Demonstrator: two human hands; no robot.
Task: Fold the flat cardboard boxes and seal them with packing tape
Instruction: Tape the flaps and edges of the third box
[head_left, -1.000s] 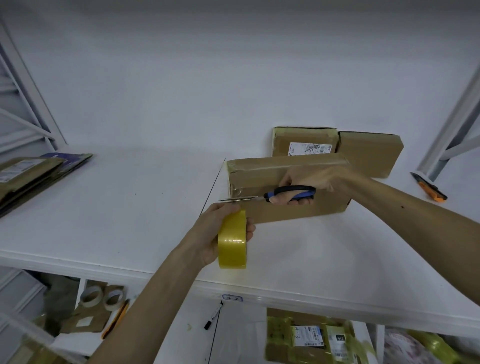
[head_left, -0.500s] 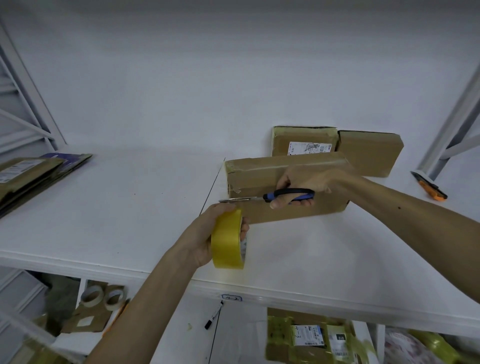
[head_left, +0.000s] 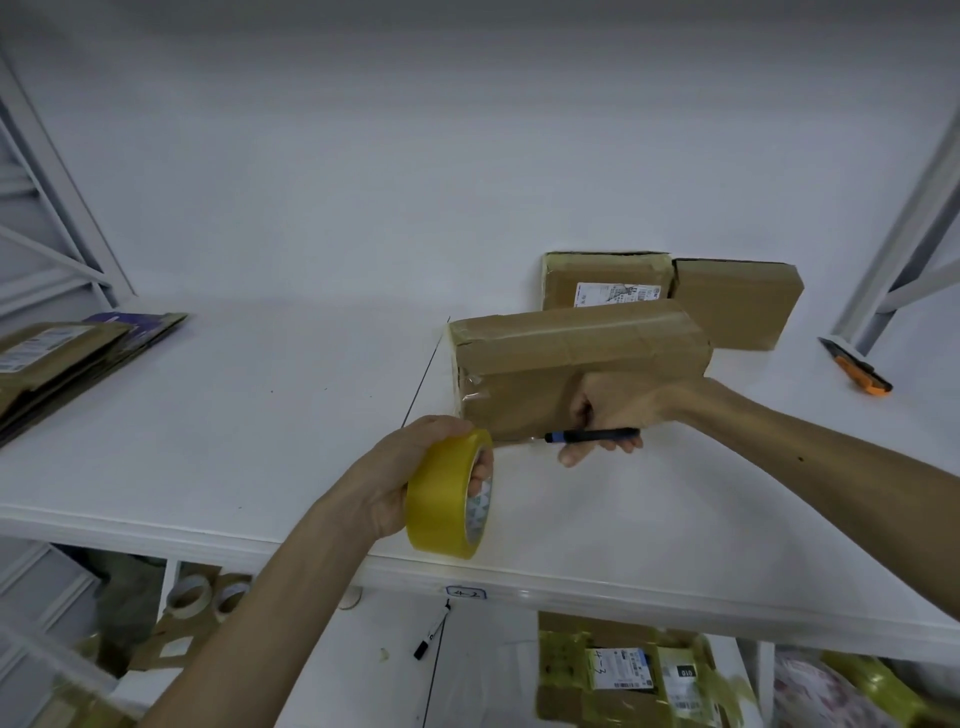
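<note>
Both hands are full: left hand (head_left: 397, 475) wraps the tape roll (head_left: 439, 501), right hand (head_left: 621, 402) clenches scissors (head_left: 597, 435) nearest the box (head_left: 545, 353), stretched 9-to-3 at the roll's 1 o'clock.

Left hand (head_left: 387, 483) and right hand (head_left: 623, 405) are bare, as are both forearms (head_left: 270, 597).

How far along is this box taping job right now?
Done: labelled box and plain box stand closed at the back. In hand: left hand holds tape roll, right hand holds scissors by the front box, tape across its top. Left: flat cardboard stack, unfolded.
</note>
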